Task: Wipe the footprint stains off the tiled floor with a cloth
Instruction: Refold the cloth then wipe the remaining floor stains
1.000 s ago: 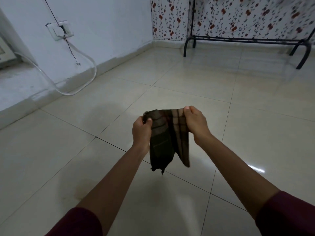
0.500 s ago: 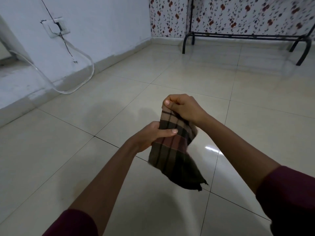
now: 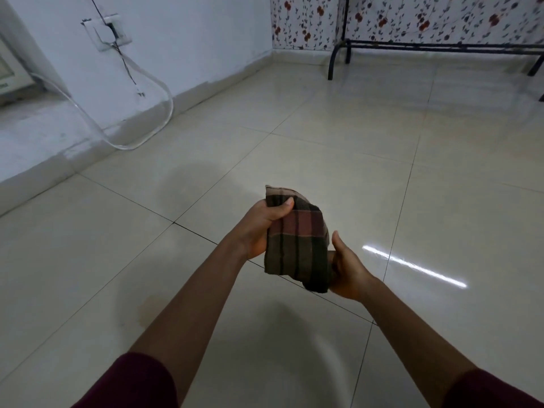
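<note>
two bare arms in dark red sleeves reach forward over a glossy cream tiled floor (image 3: 323, 148), which fills most of the view and carries a faint brownish stain (image 3: 147, 312) just left of the left forearm. a pale wall (image 3: 182, 48) runs along the left with a socket (image 3: 106, 30) and a looping white cable (image 3: 153, 125). a black metal rack (image 3: 441, 47) stands at the far end. a folded checked cloth (image 3: 297, 242) is held in the air between the hands. the left hand (image 3: 262, 228) grips its upper edge, thumb pressed on top. the right hand (image 3: 347, 272) cups the lower corner, thumb raised and apart from the cloth.
</note>
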